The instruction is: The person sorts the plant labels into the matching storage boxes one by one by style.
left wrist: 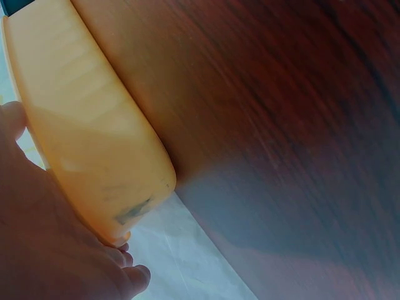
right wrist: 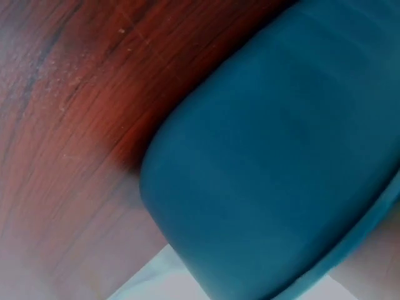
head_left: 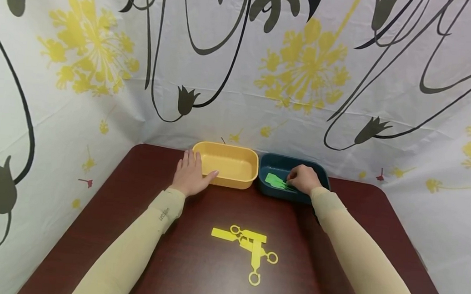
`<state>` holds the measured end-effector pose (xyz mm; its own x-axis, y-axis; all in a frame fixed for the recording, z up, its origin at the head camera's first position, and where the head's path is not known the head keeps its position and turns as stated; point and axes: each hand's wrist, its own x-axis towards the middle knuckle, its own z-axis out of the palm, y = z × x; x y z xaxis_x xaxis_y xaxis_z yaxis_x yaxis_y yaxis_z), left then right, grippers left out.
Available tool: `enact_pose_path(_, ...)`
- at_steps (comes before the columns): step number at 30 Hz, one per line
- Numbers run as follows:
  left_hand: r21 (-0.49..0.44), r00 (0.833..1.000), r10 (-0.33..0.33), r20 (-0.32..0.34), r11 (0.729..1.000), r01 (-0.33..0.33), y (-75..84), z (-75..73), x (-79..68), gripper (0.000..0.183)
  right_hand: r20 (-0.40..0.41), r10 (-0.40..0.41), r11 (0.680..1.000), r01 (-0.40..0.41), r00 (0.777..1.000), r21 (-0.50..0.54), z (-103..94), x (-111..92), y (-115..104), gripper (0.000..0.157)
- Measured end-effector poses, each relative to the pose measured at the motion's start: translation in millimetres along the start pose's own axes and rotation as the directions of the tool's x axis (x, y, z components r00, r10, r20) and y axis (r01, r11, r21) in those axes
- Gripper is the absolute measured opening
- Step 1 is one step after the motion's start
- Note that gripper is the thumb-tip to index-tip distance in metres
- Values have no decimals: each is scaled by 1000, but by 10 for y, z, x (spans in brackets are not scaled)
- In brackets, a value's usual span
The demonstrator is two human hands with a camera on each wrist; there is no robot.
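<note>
In the head view my left hand (head_left: 190,173) rests on the left end of a yellow plastic tub (head_left: 234,183), fingers straight and thumb spread over the front rim. The left wrist view shows the tub's outer wall (left wrist: 106,125) with the hand along its rim. My right hand (head_left: 305,179) reaches into a dark teal tub (head_left: 277,193), its fingers curled at the narrow end of flat green plastic tags (head_left: 275,180). The fingertips are partly hidden. From the right wrist only the teal tub's outer wall (right wrist: 262,156) shows, not the fingers.
Several yellow plastic tags with ring ends (head_left: 256,253) lie overlapped on the dark red wooden table (head_left: 194,262), in front of the tubs. The two tubs stand side by side at the table's back edge, against a patterned white cloth (head_left: 231,87).
</note>
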<state>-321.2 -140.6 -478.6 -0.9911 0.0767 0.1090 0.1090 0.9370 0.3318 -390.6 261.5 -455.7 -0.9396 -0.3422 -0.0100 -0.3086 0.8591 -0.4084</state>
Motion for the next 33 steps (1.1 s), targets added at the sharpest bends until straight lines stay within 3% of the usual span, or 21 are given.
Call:
enact_pose_path(10,-12,1000,13,-23,1000,-13,3,-20,6,108,-55,-10,1000,10,998,0,-93,-56,-173,15)
enact_pose_path(20,-6,1000,3,6,1000,-3,-6,8,26,108,-96,-12,999,17,995,51,-95,-190,-295,18)
enact_pose_path(33,-18,1000,10,-8,1000,-10,5,-10,16,109,-166,-28,993,47,986,111,-121,-455,-532,24)
